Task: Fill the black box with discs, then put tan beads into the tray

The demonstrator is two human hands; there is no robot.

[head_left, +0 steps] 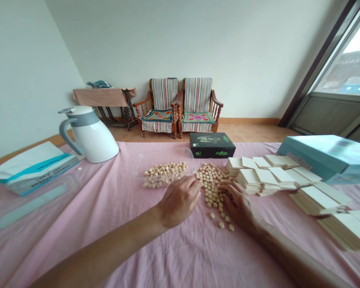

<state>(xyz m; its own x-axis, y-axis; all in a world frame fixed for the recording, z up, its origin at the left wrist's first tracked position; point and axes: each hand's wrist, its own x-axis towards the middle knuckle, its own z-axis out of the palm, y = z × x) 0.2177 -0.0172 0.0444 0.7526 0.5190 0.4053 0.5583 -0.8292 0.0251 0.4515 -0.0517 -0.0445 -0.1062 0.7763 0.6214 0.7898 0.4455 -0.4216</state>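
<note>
Small pale wooden pieces (211,186) are spread in a loose pile on the pink cloth, several lying apart at its near edge. A clear plastic tray (184,154) beside them holds more such pieces (165,170). My left hand (181,200) is between the tray and the pile, its fingers curled down and pressed together; what they hold, if anything, is hidden. On the pile's right edge rests my right hand (240,204), fingers apart and slightly bent, touching pieces. Stacks of white cards (268,176) stand just beyond it.
A black box (212,146) sits behind the pile, with a light blue box (330,154) at right. A white jug (93,136), an opened blue-and-white package (37,168) and a clear lid (33,206) are on the left. Two wooden chairs (165,106) stand against the wall.
</note>
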